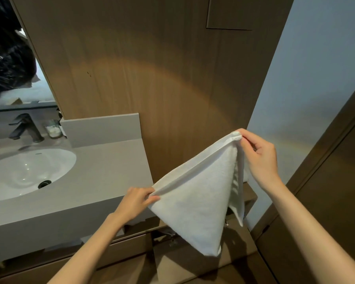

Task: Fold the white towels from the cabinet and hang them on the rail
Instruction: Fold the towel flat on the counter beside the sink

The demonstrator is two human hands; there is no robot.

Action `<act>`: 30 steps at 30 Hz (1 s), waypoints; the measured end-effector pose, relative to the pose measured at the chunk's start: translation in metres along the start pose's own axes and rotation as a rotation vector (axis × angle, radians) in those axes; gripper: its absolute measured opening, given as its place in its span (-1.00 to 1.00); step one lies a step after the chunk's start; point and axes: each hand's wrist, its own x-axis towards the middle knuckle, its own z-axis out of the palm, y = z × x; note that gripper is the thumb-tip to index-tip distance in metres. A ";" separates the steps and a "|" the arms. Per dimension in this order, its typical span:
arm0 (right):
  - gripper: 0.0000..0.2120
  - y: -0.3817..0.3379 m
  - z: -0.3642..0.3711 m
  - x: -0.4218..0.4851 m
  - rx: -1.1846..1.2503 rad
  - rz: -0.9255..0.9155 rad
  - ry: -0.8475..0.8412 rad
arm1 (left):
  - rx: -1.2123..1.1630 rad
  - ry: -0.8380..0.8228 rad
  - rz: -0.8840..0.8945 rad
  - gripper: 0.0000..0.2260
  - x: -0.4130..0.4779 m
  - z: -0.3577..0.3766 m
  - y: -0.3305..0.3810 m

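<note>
White towel [201,193], folded over, hangs in the air in front of a wooden wall [152,68], just right of a grey counter [103,171] with a sink [27,171]. Left hand [136,200] pinches its lower corner; right hand [258,156] pinches the upper corner.

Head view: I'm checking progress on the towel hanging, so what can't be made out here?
- Rail: none shows in the head view; the white terry towel, pinched by the left hand and right hand, hides whatever lies behind it.
- Towel's rear layers: hidden behind its front face.
- Small glass jar beside the black tap: contents too small.
</note>
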 end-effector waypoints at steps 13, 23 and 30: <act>-0.74 0.106 0.001 -0.010 -0.314 0.259 0.082 | 0.293 0.541 -0.006 -0.69 -0.038 -0.055 -0.005; -0.72 0.108 0.085 -0.042 -0.238 0.320 -0.231 | 0.812 0.592 -0.232 -0.56 -0.082 -0.109 -0.028; -0.76 0.097 0.153 -0.036 -0.061 0.401 -0.321 | 0.879 0.529 -0.312 -0.62 -0.105 -0.133 -0.078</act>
